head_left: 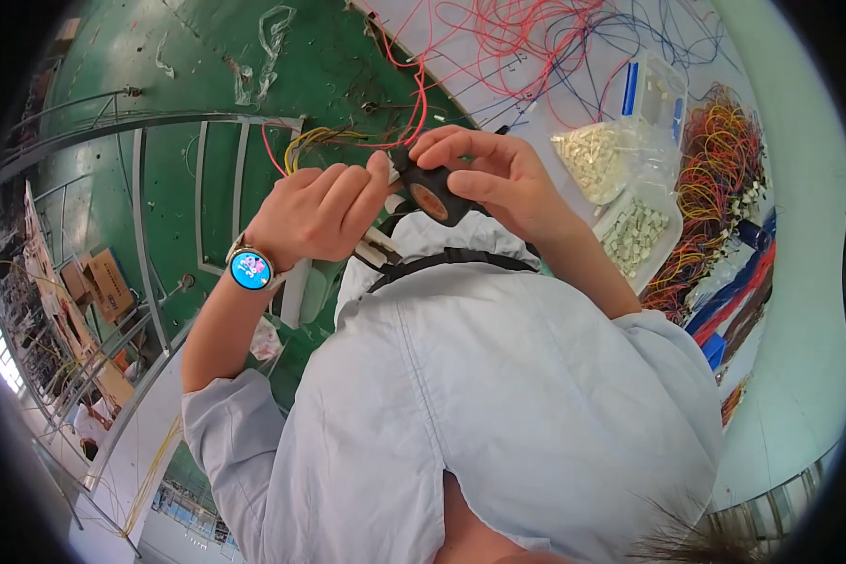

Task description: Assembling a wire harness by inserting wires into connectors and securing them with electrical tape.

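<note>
My right hand (pixel 493 174) grips a roll of black tape (pixel 434 195) with an orange-brown core, held in front of my chest. My left hand (pixel 324 211) is closed beside it, with its thumb pressed on the tape where a bundle of yellow and red wires (pixel 320 139) runs in from the left. A white connector (pixel 378 246) hangs just below my left hand. A round watch with a bright face (pixel 251 269) sits on my left wrist.
A white worktable (pixel 799 282) at the right carries loose red and blue wires (pixel 526 47), a clear bag of small white connectors (pixel 597 155), a tray of connectors (pixel 634 235) and bundled coloured wires (pixel 724 179). Green floor and metal rails (pixel 141 216) lie to the left.
</note>
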Available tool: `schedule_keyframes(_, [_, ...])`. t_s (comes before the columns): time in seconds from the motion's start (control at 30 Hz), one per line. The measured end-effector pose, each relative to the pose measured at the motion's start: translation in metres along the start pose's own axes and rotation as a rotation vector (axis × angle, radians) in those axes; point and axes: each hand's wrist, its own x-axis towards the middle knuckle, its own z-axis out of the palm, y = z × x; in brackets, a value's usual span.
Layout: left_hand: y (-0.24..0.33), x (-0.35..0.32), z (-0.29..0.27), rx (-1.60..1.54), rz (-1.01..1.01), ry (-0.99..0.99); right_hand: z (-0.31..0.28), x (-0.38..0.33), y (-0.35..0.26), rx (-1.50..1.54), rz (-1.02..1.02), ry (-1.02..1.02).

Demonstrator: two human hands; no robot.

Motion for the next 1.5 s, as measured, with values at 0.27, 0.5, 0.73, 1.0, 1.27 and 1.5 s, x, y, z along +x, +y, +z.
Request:
schedule_keyframes(0.27, [0.007,0.001,0.01,-0.137,0.113,-0.029,-0.004,0.005,0.004,-0.027,0.145,0.126])
schedule_keyframes(0.5, [0.028,-0.014,0.026,-0.317,0.216,-0.111,-0.019,0.032,-0.056,0.035,0.213,0.232])
schedule_keyframes(0.73, [0.042,0.007,0.006,-0.801,-0.879,0.086,-0.014,0.037,-0.034,-0.181,0.228,0.104])
schedule_keyframes(1.0, [0.037,0.015,0.009,-0.772,-0.861,0.004,-0.009,0.038,-0.028,-0.125,0.243,0.132])
schedule_keyframes(1.27, [0.027,0.009,0.018,-1.792,-1.625,-0.079,-0.002,0.04,-0.022,-0.117,0.223,0.099])
schedule_keyframes(1.5, [0.035,0.003,0.033,-1.778,-1.311,-0.224,-0.002,0.035,-0.019,-0.108,0.183,0.072])
